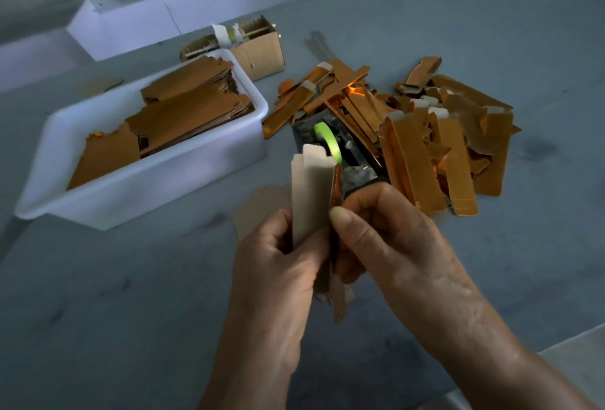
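**Half-folded carton strip in both hands: where the fold can fail**

The carton strip (311, 190) stands almost upright between the two hands. Its pale inner side faces the person and its orange foil side is turned to the right. The left hand (278, 259) has its fingers curled round the lower part of the strip and grips it from the left. The right hand (386, 236) pinches the folded edge, with the thumb pressed on the front. Its other fingers are behind the strip, where I cannot see them well.

In my judgement the step is to close the strip into a narrow sleeve. The main risk is that the fold springs open, because only the lower part is held and the upper flaps are free above the hands. The foil looks smooth, so the right thumb may slip along the edge and make the crease crooked.

Just beyond the fingertips stands the tape dispenser (353, 160) with a green tape roll (327, 142). If the strip tilts forward carelessly, its top can strike the roll. A pile of folded strips (425, 134) lies beyond the right hand and to its right, and a wide movement of that hand could scatter it. A white tub (147, 187) of flat blanks sits to the left of the left hand.
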{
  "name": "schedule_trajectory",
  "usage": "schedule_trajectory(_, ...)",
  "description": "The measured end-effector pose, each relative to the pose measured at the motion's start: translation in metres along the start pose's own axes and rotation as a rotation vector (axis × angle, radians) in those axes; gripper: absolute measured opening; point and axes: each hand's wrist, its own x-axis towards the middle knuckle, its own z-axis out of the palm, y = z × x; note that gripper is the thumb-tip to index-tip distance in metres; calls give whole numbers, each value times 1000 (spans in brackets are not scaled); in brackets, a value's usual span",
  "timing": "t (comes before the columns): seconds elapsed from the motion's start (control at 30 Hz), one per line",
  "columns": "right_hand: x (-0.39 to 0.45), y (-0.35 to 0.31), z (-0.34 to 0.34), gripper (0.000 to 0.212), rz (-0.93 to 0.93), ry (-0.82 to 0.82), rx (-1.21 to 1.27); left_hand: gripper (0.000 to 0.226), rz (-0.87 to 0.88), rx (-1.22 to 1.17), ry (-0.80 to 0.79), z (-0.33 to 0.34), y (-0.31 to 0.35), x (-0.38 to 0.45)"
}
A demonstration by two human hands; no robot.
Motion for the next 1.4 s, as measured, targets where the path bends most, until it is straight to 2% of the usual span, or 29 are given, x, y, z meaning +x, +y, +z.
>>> schedule_trajectory(0.1, 0, 2, -2, 22, 20, 2, 9, 30, -1, -7, -95, -3, 3, 0)
schedule_trajectory(0.17, 0, 3, -3, 11, 31, -16, 11, 36, 45, 7, -102, -5, 3, 0)
schedule_trajectory(0.33, 2, 1, -7, 8, 63, -34, -40, 15, 106, 68, -114, -7, -2, -1)
schedule_trajectory(0.4, 2, 1, -5, 9, 54, 41, -119, 13, 97, 87, -107, -9, -4, -1)
schedule_trajectory(0.5, 2, 4, -6, 24, 69, 174, -268, 20, 54, 53, -207, -13, -1, -1)
schedule_trajectory(0.6, 2, 6, -9, 27, 177, 58, -90, 23, 13, 14, -290, -14, 0, -3)
schedule_trajectory(0.67, 2, 7, -9, 15, 220, -6, 41, 20, 14, 42, -242, -12, -3, -3)
schedule_trajectory(0.8, 1, 10, -8, 10, 205, 12, 93, 19, 47, 72, -34, -9, -7, -1)
schedule_trajectory(0.87, 2, 11, -7, 9, 193, 46, 113, 19, 121, 117, 31, -6, -7, -2)
schedule_trajectory(0.93, 3, 13, -5, 9, 185, 70, 130, 9, 207, 221, 137, -3, -9, -4)
schedule_trajectory(1.0, 4, 14, -2, 8, 176, 82, 149, 12, 298, 337, 228, 1, -11, -5)
schedule_trajectory(1.17, 4, 17, 1, 5, 168, 137, 167, 26, 505, 528, 297, 7, -11, -8)
schedule_trajectory(1.23, 4, 16, 2, 4, 156, 153, 166, 25, 604, 727, 299, 9, -10, -8)
schedule_trajectory(1.3, 4, 14, 4, 3, 143, 167, 167, 33, 643, 944, 258, 16, -13, -11)
schedule_trajectory(1.4, 4, 12, 5, 5, 145, 167, 164, 26, 570, 942, 211, 24, -8, -14)
